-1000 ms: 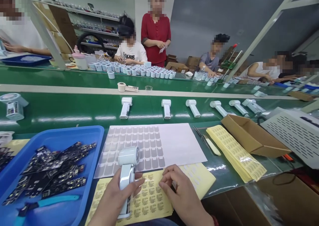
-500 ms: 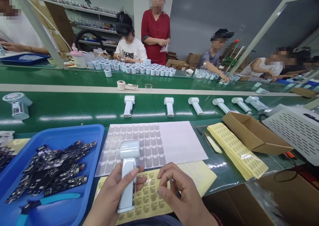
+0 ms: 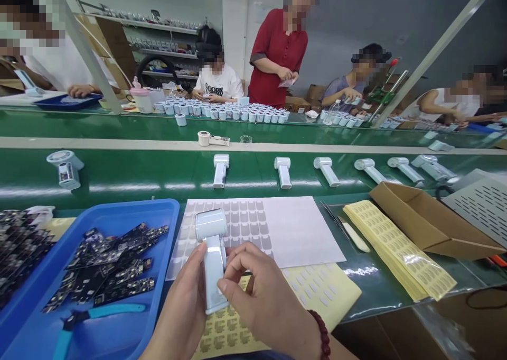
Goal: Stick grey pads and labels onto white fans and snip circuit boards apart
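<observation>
Handheld device [image 3: 214, 270]: leaning slightly, head end up, above the yellow label sheet [image 3: 222, 336] and white sheet [image 3: 301, 228].
Left hand [image 3: 180, 299]: holding the device, wrapping its handle from the left.
Right hand [image 3: 263, 296]: keeping thumb and fingers narrow, touching the handle's right edge.
Blue tray [image 3: 130, 336]: containing a heap of black circuit boards [image 3: 113, 270], with blue-handled cutters [image 3: 114, 310] lying in front of them.
Cardboard box [image 3: 420, 217]: standing open behind the yellow label strips [image 3: 400, 251]; contents not discernible.
Green belt [image 3: 253, 183]: carrying a spaced row of similar devices [image 3: 283, 173].
Change, right hand: now touching the handle, where it was hovering apart.
Change, person in red [image 3: 277, 53]: now leaning, where the body was standing upright.
</observation>
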The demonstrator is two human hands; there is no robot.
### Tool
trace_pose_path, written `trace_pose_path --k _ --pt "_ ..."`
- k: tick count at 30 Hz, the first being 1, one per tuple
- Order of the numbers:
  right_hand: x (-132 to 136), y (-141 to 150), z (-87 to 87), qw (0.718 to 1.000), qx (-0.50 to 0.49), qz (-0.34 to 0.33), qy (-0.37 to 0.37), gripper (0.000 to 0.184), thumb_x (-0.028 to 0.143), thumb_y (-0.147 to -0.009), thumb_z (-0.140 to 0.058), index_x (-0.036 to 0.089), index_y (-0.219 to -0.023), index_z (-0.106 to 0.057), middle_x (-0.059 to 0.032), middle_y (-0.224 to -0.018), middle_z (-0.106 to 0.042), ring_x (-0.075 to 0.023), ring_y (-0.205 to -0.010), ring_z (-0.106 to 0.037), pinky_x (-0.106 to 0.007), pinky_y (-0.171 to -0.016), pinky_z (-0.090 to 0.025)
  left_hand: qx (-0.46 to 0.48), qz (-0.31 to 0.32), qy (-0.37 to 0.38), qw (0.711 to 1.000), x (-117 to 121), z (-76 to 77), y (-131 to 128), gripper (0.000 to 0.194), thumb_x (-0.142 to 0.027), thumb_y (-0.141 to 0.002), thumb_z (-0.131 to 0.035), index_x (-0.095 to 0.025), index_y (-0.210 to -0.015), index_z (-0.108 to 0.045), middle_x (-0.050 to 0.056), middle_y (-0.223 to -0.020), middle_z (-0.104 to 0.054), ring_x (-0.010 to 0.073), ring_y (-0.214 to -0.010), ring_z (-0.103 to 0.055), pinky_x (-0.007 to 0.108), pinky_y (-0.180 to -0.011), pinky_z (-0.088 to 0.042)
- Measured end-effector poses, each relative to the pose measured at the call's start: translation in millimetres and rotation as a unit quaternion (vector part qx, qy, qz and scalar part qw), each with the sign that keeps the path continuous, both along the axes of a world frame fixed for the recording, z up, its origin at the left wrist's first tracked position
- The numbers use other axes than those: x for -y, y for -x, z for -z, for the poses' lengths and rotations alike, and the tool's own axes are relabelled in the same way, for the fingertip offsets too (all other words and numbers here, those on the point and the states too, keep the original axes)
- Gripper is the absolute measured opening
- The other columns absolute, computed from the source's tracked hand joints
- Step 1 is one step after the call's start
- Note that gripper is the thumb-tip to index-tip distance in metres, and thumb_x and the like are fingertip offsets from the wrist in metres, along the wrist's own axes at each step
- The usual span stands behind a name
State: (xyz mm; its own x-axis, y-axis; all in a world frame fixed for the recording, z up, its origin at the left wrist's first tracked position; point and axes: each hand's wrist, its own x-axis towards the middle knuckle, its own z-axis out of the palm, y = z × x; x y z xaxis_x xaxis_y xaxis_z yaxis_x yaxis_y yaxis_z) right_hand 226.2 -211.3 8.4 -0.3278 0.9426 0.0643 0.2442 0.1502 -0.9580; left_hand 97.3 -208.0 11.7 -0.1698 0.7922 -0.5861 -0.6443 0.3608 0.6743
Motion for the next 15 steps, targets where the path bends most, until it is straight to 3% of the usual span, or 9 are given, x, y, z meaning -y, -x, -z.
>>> trace_pose_path --k 6,9,12,15 --pt "-4.7 6.5 7.6 0.995 0.031 0.006 -0.090 0.014 0.009 -0.083 -0.059 0.022 -0.080 -0.057 -0.0012 -0.092 -0.056 -0.0188 -0.094 -0.063 -0.028 -0.072 -0.051 0.025 0.027 -0.003 0.999 -2.3 3.5 6.2 0.027 -0.034 -0.081 -0.071 -0.022 -0.105 -0.074 0.003 -0.098 -0.077 0.0239 -0.102 -0.069 0.031 -0.084 -0.055" --pt "-8.3 4.5 4.4 0.997 -0.047 0.023 -0.064 0.007 0.017 -0.086 -0.061 0.022 -0.081 -0.060 -0.0032 -0.093 -0.057 -0.0198 -0.097 -0.062 -0.024 -0.063 -0.050 0.009 0.073 -0.018 0.997 -4.4 0.5 12.9 0.041 -0.031 -0.068 -0.083 -0.023 -0.108 -0.073 0.004 -0.101 -0.077 0.0273 -0.104 -0.069 0.030 -0.077 -0.056" --pt "-19.3 -6.3 -1.4 0.990 -0.111 0.087 -0.030 0.014 0.035 -0.091 -0.060 0.022 -0.087 -0.062 -0.0052 -0.100 -0.061 -0.0162 -0.080 -0.062 -0.022 -0.053 -0.046 -0.003 0.126 -0.041 0.991 -13.6 -8.7 22.3 0.055 -0.020 -0.056 -0.089 -0.021 -0.109 -0.073 0.007 -0.106 -0.077 0.0303 -0.106 -0.069 0.032 -0.082 -0.057" --pt "-43.6 -24.7 -0.2 0.990 0.025 0.130 -0.053 0.028 0.043 -0.098 -0.048 0.022 -0.111 -0.060 -0.0083 -0.109 -0.066 -0.0141 -0.068 -0.062 -0.024 -0.052 -0.049 -0.045 0.134 -0.050 0.989 -40.1 -18.3 38.2 0.063 -0.007 -0.051 -0.089 -0.018 -0.111 -0.072 0.010 -0.110 -0.076 0.0295 -0.108 -0.069 0.031 -0.086 -0.057"
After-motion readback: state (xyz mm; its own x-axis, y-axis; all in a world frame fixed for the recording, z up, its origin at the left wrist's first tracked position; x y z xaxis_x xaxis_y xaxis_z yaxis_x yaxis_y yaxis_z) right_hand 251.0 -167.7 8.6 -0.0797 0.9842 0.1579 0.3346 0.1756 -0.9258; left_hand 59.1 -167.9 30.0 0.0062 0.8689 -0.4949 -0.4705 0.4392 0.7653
